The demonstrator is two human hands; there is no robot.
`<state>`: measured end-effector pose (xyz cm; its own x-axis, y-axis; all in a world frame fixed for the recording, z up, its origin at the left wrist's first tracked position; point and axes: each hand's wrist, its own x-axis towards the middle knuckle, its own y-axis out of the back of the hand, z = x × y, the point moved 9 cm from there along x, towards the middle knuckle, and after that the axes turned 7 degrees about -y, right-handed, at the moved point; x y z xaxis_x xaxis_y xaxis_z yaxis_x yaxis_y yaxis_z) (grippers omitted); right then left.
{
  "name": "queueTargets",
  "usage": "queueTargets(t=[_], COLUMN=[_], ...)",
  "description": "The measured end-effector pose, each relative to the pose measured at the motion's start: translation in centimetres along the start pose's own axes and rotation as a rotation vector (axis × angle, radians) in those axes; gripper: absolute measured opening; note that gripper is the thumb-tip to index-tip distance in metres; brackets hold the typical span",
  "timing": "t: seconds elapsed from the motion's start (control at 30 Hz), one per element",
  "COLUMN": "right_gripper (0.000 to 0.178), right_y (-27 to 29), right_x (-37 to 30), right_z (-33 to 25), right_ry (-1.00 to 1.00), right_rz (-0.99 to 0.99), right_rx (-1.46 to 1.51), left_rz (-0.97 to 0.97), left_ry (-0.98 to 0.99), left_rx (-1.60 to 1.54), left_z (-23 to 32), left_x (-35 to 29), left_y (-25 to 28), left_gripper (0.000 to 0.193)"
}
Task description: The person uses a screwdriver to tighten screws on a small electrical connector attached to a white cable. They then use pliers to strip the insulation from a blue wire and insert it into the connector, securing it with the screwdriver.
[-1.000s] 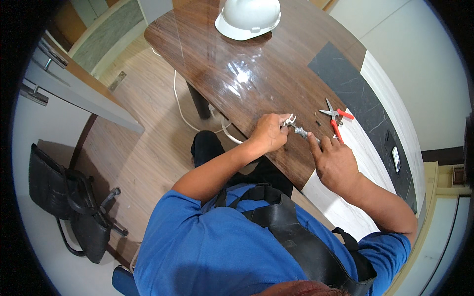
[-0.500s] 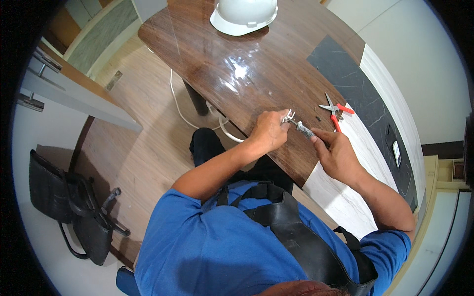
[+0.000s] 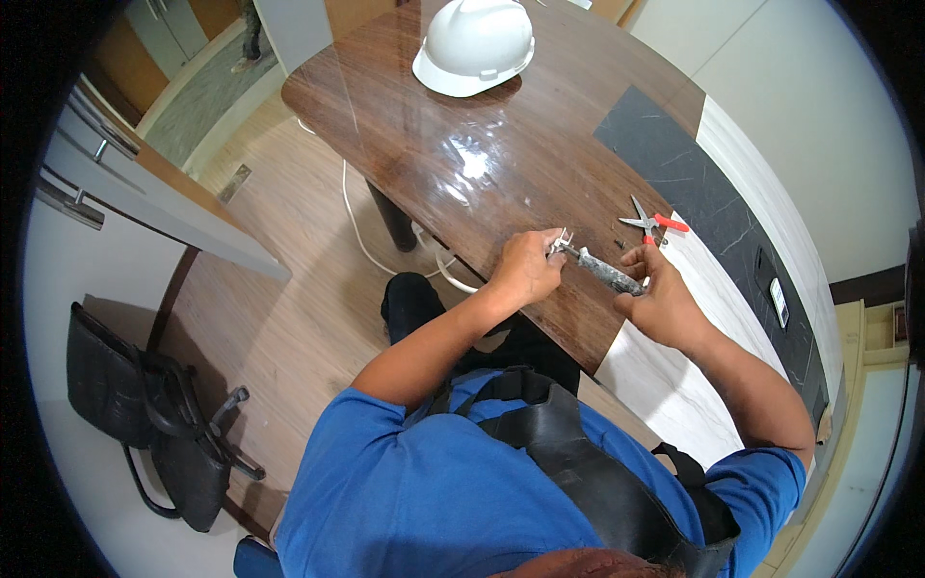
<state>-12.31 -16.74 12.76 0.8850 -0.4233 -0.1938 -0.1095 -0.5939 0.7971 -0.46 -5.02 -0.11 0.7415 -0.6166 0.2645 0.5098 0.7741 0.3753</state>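
My left hand (image 3: pixel 530 268) pinches a small white fitting with metal prongs (image 3: pixel 562 243), apparently part of an electrical plug, over the table's near edge. My right hand (image 3: pixel 665 301) has its thumb and fingers around the rear end of a screwdriver (image 3: pixel 609 272) with a worn, grey-smudged handle. The screwdriver's shaft points left and its tip meets the white fitting; the exact contact is too small to make out. Just beyond my right hand lie open scissors (image 3: pixel 653 223) with red handles, partly hidden by my fingers. Small dark bits, perhaps screws (image 3: pixel 620 243), lie beside them.
A white hard hat (image 3: pixel 474 48) rests at the far end of the glossy brown table (image 3: pixel 540 125). A phone (image 3: pixel 779 302) lies on the dark strip at right. A white cable (image 3: pixel 352 217) hangs by the table leg. A black chair (image 3: pixel 145 405) stands left.
My right hand has slid back along the screwdriver, exposing more of its handle, and its fingers have loosened. The view has shifted slightly. A person's leg now shows in the far left doorway.
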Motion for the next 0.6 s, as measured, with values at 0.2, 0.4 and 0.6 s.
queueTargets(t=[0.2,0.4,0.6], right_gripper=[0.044,0.058,0.060], right_y=[-0.9,-3.7,-4.1], right_x=[-2.1,-4.0,-3.2], right_z=[-4.0,-5.2,-5.7], right_ry=[0.359,0.645,0.461], right_rz=[-0.008,-0.048,-0.185], right_rx=[-0.594,-1.110,-1.020], left_rz=[-0.027,-0.035,-0.042], left_ry=[0.076,0.012,0.014], left_rx=[-0.050,0.018,0.012], left_z=[-0.8,0.1,0.8], left_x=[0.0,0.1,-0.1], left_y=[-0.2,0.2,0.5], left_gripper=[0.032,0.027,0.023])
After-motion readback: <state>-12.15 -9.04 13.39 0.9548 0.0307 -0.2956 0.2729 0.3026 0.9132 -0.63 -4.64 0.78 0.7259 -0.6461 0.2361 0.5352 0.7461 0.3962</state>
